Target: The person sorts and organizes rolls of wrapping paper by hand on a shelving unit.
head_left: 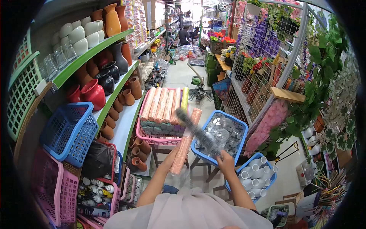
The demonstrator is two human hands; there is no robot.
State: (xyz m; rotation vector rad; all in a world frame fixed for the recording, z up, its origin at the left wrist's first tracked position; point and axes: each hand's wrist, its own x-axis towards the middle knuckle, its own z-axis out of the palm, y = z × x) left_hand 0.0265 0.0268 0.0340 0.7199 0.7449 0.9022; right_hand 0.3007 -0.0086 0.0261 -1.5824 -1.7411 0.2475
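Note:
My left hand (172,158) grips the lower part of a long peach-pink roll in clear plastic wrap (181,152), tilted upward. A dark grey wrapped roll (204,140), smeared by motion, has its lower end in my right hand (225,162). The two rolls cross in view in front of me. Just beyond them stands a pink basket (152,140) stacked with similar peach rolls (157,105), one yellow-green roll (185,100) and grey-green rolls (158,127) beneath. Below the dark roll is a blue basket (243,133) of clear glassware (222,134).
Another blue basket (228,184) holds white vases (256,175) at lower right. Shelves of clay pots (129,97) and white bowls (78,34) line the left. A wire rack (253,72) with artificial flowers stands right. People (185,36) are far down the aisle.

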